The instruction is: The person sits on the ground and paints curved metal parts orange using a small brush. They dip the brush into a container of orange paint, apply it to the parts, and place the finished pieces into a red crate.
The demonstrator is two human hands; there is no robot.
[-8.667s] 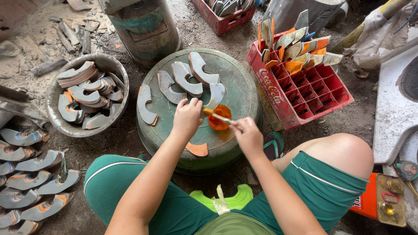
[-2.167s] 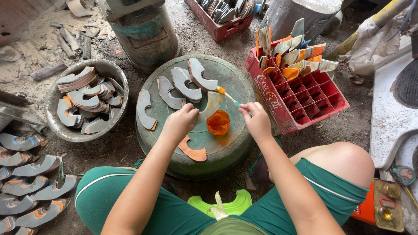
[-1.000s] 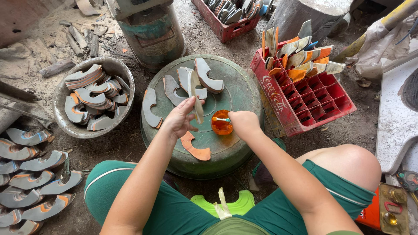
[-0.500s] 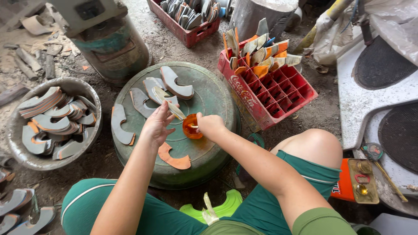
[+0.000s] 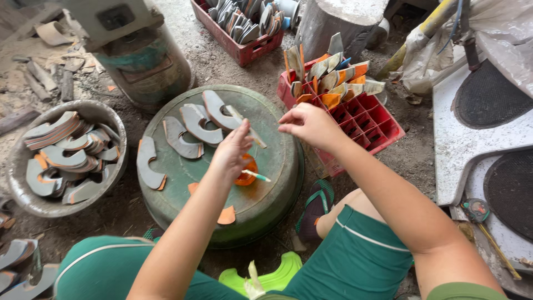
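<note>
Four curved grey sole-shaped pieces (image 5: pixel 183 130) wait on green drum lid (image 5: pixel 272 166); left hand (image 5: pixel 233 153) pinches another; right hand (image 5: pixel 308 125) spread, empty; red crate (image 5: pixel 366 119) partly filled.

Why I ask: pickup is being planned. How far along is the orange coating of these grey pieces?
Done: several orange-coated pieces stand in the red crate, filling only part of it. In hand: the left hand holds a grey strip above the orange pot, where the brush rests; the right hand looks empty. Left: curved grey pieces on the green drum, and a full bowl.
</note>
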